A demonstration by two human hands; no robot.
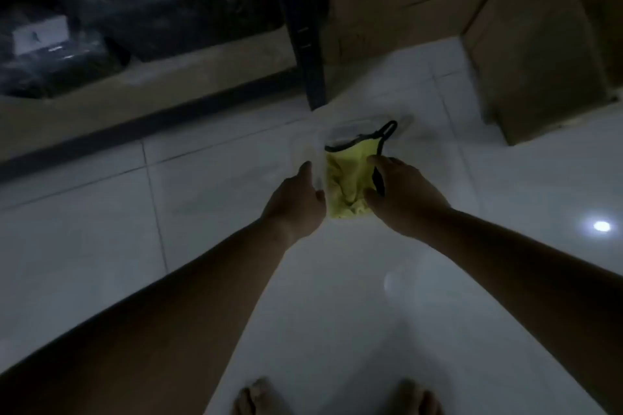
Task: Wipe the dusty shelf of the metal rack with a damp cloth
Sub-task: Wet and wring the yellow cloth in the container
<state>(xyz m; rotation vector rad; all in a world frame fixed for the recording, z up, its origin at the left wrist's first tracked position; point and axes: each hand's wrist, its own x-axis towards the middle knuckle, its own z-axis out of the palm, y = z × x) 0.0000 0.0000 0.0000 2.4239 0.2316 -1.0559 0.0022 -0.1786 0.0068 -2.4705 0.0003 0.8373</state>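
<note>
A yellow cloth (347, 175) with a dark edge and a black loop lies bunched in a clear plastic container (340, 131) on the white tiled floor. My left hand (296, 202) grips the container's left side. On the cloth's right side, my right hand (401, 195) pinches the fabric with thumb and fingers. The metal rack's low shelf (141, 91), tan and dusty, runs across the upper left behind a dark upright post (306, 44). The scene is dim and slightly blurred.
Dark wrapped bundles (161, 7) with white labels sit on the shelf. Stacked cardboard boxes (526, 54) stand at the upper right on the floor. My bare feet (337, 397) show at the bottom edge. A light reflection (601, 226) glints on the tiles at right.
</note>
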